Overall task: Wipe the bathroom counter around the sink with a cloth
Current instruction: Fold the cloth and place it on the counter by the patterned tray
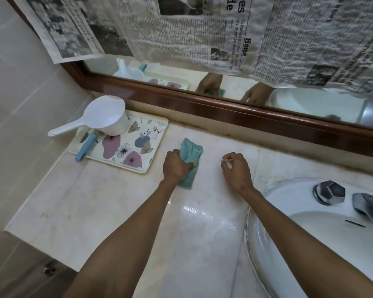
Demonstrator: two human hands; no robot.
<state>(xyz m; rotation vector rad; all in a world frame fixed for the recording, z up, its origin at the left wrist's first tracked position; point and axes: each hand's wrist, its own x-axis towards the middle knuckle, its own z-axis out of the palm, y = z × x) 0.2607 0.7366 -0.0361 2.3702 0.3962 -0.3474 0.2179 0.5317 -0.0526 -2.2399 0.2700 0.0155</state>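
A folded teal cloth (pixel 189 160) lies flat on the pale marble counter (pixel 108 201), just right of a flowered tray. My left hand (pixel 177 166) presses down on the cloth and grips its middle. To its right, my right hand (pixel 237 171) rests its fingertips on the bare counter, fingers curled and apart, holding nothing. The white sink (pixel 293 237) is sunk into the counter at the lower right, and my right forearm crosses its rim. A wet shiny patch shows on the counter between my arms.
A flowered tray (pixel 125 147) at the back left carries a white scoop (pixel 103 119) and a blue-handled tool (pixel 85 150). A wood-framed mirror (pixel 224 108), partly covered with newspaper, runs along the back. A chrome tap (pixel 368 207) and knob (pixel 329 192) sit on the sink. The counter's left edge drops off.
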